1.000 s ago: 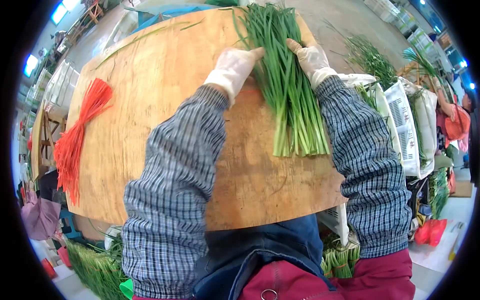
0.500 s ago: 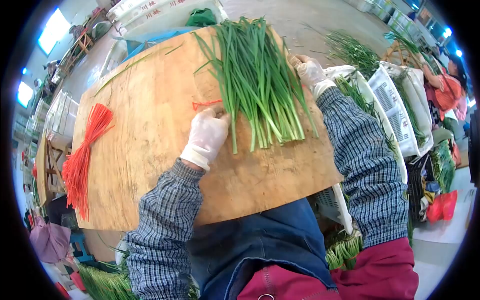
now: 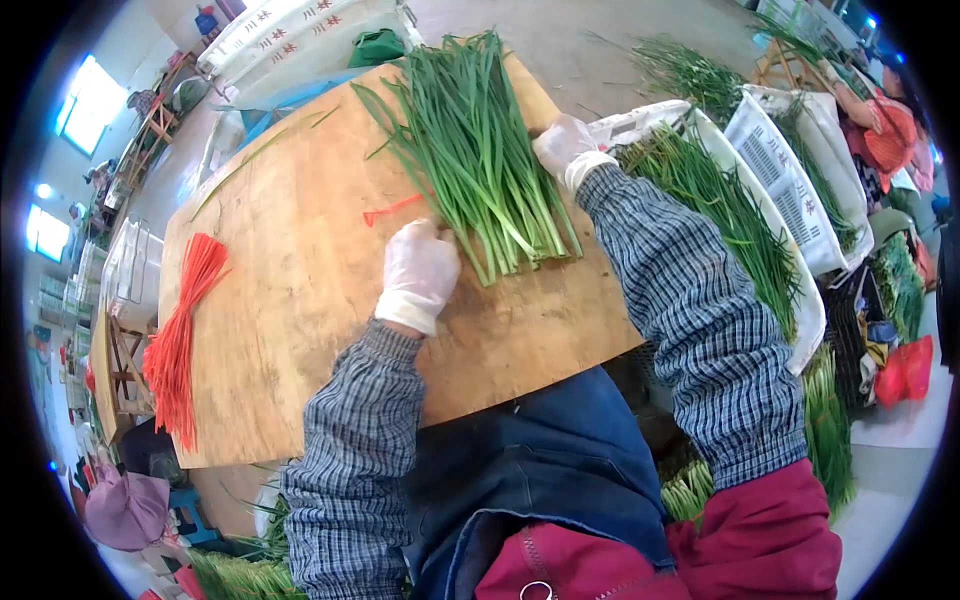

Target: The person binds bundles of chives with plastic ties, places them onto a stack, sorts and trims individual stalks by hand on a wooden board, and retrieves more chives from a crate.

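Observation:
A bunch of long green chives (image 3: 480, 160) lies on the wooden board, leafy tips away from me and pale cut ends nearer. My left hand (image 3: 420, 262), in a whitish glove, is closed beside the bunch's lower left edge; what its fingers grip is hidden. Just beyond it, a red tie (image 3: 393, 208) pokes out from the bunch's left side. My right hand (image 3: 568, 150), also gloved, is closed at the bunch's right edge, its fingertips turned out of sight.
A bundle of red ties (image 3: 187, 325) rests on the left of the board (image 3: 300, 330). Right of the board stand white crates (image 3: 790, 195), one holding loose greens (image 3: 715, 195). Another crate (image 3: 300, 45) is beyond the far edge. A co-worker (image 3: 890, 125) is at far right.
My view has shifted a little. My right hand has come inward to the bunch's right edge. The chives' cut ends sit closer together, and my left hand stays closed beside them.

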`<state>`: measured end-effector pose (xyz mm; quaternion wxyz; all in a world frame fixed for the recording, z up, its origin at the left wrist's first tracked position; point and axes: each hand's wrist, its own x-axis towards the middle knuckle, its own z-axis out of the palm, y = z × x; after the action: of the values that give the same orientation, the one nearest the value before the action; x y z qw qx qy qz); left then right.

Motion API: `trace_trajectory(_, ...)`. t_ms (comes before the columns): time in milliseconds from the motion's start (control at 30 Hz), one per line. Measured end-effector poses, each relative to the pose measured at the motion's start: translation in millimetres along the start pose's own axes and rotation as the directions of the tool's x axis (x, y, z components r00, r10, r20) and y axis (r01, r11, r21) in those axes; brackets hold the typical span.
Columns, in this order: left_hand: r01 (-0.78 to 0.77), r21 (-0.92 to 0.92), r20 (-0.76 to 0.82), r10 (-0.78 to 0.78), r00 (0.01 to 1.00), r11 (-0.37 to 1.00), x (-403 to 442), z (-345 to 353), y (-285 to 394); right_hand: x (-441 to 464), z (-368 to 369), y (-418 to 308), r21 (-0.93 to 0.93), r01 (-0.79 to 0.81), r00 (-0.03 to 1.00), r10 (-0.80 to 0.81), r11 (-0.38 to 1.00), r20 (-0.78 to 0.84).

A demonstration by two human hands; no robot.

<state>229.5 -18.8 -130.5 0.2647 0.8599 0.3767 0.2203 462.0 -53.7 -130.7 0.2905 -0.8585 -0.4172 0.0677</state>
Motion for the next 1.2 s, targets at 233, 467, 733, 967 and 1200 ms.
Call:
trace_trajectory(233,0.069,-0.185,-0.088,-0.086,0.992,0.980,-32.2,-13.3,16.0,-10.2,-27.7,32.2,0.179,0.039,0.999,-0.036,0.983,-0.018)
trace_trajectory(467,0.363,-0.468,0.382,-0.185,0.905,0.806,-85.4,-24.7,83.6,-104.9,-138.5,111.2,0.669,0.010,0.985,0.106,0.744,-0.133)
trace_trajectory(733,0.284,-0.441,0.795,0.224,0.563,0.851,-143.4,63.8,90.5,-289.1,-203.4,287.8,0.626,-0.493,0.622,0.748,0.604,-0.232)
trace_trajectory(967,0.627,-0.233,0.949,0.031,0.315,0.743,-145.2,103.6,105.6,-382.6,-154.7,388.0,0.119,-0.692,0.694,0.702,0.712,-0.163)
trace_trajectory(1200,0.682,-0.257,0.938,0.006,0.347,0.685,-140.8,116.3,99.0,-344.5,-116.5,366.8,-0.495,-0.625,0.674,0.737,0.604,0.048)
